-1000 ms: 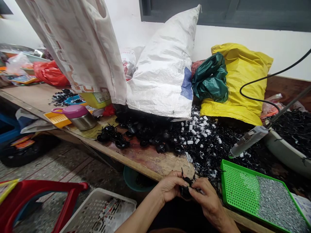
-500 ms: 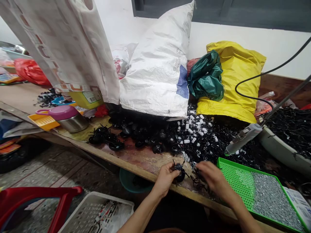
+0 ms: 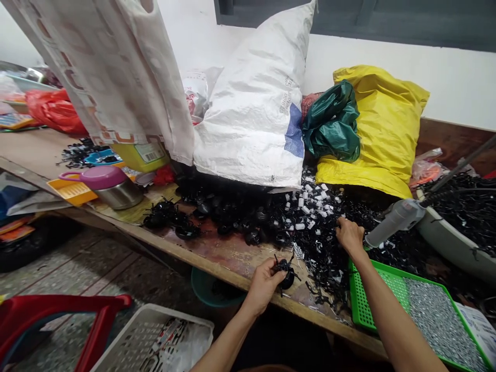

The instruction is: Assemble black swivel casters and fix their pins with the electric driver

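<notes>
My left hand (image 3: 264, 285) is near the wooden table's front edge and holds a small black plastic beetle-shaped toy (image 3: 285, 274) with thin legs. My right hand (image 3: 350, 236) is farther in, its fingertips down on a loose heap of black plastic parts (image 3: 323, 248) mixed with small white pieces. Its fingers hold nothing that I can see. A row of finished black beetle shapes (image 3: 232, 217) lies along the foot of a white woven sack (image 3: 251, 113). A small cluster of them (image 3: 165, 217) sits to the left.
A green perforated tray (image 3: 382, 294) with silver granules lies at the table's front right. Beyond it stand a grey tool with a cable (image 3: 395, 222) and a pale basin of black parts (image 3: 453, 243). Yellow and green bags (image 3: 372, 134) lie at the back. A steel mug (image 3: 110, 187) stands left. A white crate (image 3: 155, 341) sits on the floor.
My right hand has let go of the beetle and moved away to the right and up into the heap. My left hand stays near the table edge, still holding the beetle.
</notes>
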Demonstrator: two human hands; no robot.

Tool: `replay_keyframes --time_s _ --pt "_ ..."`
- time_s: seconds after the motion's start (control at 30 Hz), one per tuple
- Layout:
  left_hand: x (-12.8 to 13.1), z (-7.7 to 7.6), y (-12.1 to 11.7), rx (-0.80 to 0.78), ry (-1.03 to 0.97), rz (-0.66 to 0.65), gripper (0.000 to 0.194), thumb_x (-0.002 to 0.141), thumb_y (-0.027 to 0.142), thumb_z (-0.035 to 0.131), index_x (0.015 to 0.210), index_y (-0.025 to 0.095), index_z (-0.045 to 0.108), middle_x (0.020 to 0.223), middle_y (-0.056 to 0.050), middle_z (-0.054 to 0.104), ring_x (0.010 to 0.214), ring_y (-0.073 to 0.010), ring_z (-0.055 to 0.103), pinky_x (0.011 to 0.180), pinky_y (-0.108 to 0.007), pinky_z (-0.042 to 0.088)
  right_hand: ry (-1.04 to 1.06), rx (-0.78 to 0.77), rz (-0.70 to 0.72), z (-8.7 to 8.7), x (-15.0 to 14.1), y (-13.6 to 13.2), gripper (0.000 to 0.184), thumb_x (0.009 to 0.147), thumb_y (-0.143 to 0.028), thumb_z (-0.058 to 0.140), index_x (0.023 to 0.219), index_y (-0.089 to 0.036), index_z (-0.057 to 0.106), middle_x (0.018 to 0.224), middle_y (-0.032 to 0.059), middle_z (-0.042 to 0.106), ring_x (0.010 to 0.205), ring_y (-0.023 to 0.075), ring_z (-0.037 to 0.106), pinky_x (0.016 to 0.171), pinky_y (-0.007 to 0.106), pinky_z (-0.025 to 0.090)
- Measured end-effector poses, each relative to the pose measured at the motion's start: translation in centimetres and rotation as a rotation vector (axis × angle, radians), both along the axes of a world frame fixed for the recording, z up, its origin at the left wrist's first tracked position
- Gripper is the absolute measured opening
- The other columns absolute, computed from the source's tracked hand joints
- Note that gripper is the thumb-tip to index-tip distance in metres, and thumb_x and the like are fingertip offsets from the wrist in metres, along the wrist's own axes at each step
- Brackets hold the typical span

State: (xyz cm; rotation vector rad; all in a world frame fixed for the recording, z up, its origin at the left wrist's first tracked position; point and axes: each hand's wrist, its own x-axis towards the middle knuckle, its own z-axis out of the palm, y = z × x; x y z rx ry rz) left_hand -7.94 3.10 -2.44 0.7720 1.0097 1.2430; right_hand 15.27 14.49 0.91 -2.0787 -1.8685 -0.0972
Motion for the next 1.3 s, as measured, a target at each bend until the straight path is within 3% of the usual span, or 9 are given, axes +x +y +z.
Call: replay_keyframes --time_s 0.23,0.33,0.43,0.67,0.8,0.93,1.03,1.2,1.3 --pt "0.1 0.0 0.0 0.007 0.015 -0.013 0.021 0.056 0.014 0.068 0.077 0.014 0.067 0.069 -0.001 0.064 0.064 -0.0129 0.053 0.062 -0.021 0.040 0.022 0.151 0.069 1.2 1.1 -2.3 0.042 0.079 -0.022 0.042 0.119 -0.013 0.037 0.091 0.0104 0.063 0.079 0.0215 0.060 0.066 0.030 0.041" --pt "0.2 0.1 -0.1 -0.015 -0.031 0.007 0.022 0.054 0.013 0.069 0.075 0.013 0.067 0.066 -0.001 0.064 0.062 -0.0126 0.053 0.060 -0.021 0.040 -0.003 0.233 0.119 1.3 0.2 -4.1 0.038 0.080 -0.020 0.040 0.117 -0.010 0.039 0.091 0.0131 0.062 0.078 0.0233 0.057 0.066 0.034 0.040" --pt "0.0 0.3 -0.1 -0.059 -0.096 0.069 0.024 0.052 0.015 0.071 0.075 0.013 0.066 0.065 -0.001 0.064 0.060 -0.0120 0.054 0.059 -0.021 0.041 -0.046 0.269 0.310 0.7 -2.4 -7.0 0.023 0.080 -0.015 0.039 0.099 -0.014 0.053 0.082 0.0097 0.061 0.077 0.0210 0.054 0.066 0.032 0.037" --pt "-1.8 1.8 -0.2 -0.110 -0.246 0.273 0.024 0.052 0.015 0.072 0.075 0.014 0.065 0.070 -0.001 0.067 0.063 -0.0108 0.057 0.060 -0.020 0.042 -0.160 0.092 0.725 -1.7 -8.7 -12.2 0.013 0.076 -0.009 0.050 0.076 -0.018 0.058 0.070 0.0049 0.056 0.069 0.0184 0.044 0.060 0.032 0.031" --pt "-2.3 2.4 -0.8 -0.135 -0.193 0.205 0.024 0.053 0.015 0.071 0.076 0.013 0.065 0.067 -0.002 0.067 0.059 -0.0115 0.057 0.057 -0.021 0.042 -0.100 -0.083 0.867 -1.1 -8.6 -11.5 0.006 0.072 -0.014 0.058 0.073 -0.019 0.056 0.103 0.0043 0.057 0.095 0.0235 0.043 0.073 0.036 0.033" --pt "-2.2 2.5 -1.3 -0.128 -0.169 0.163 0.018 0.055 0.014 0.070 0.072 0.012 0.065 0.064 -0.001 0.066 0.057 -0.0113 0.056 0.058 -0.021 0.042 -0.052 -0.222 0.998 -0.1 -8.0 -10.3 0.023 0.068 -0.004 0.054 0.085 -0.020 0.052 0.120 0.0004 0.051 0.112 0.0239 0.036 0.082 0.039 0.031" --pt "-2.1 2.6 -1.5 -0.129 -0.156 0.133 0.017 0.056 0.014 0.068 0.073 0.013 0.066 0.064 -0.001 0.066 0.058 -0.0113 0.056 0.059 -0.021 0.041 0.010 -0.226 0.956 -0.1 -7.5 -10.1 0.017 0.069 -0.009 0.057 0.081 -0.020 0.052 0.109 0.0015 0.059 0.102 0.0224 0.045 0.081 0.040 0.033" --pt "-1.6 2.8 -1.9 -0.117 -0.144 0.031 0.022 0.060 0.014 0.066 0.081 0.014 0.066 0.071 -0.003 0.068 0.067 -0.0133 0.057 0.065 -0.021 0.041 0.420 0.025 0.667 -0.5 -6.8 -11.5 0.016 0.072 -0.023 0.059 0.085 -0.020 0.049 0.108 0.0076 0.057 0.100 0.0224 0.048 0.081 0.038 0.039" --pt "-0.8 2.9 -2.2 -0.086 -0.148 -0.037 0.022 0.059 0.013 0.067 0.082 0.014 0.067 0.074 -0.004 0.068 0.071 -0.0148 0.058 0.069 -0.023 0.041 0.551 0.078 0.730 -0.5 -7.2 -12.6 0.028 0.070 -0.030 0.062 0.093 -0.021 0.048 0.106 0.0080 0.056 0.101 0.0217 0.049 0.081 0.035 0.042"
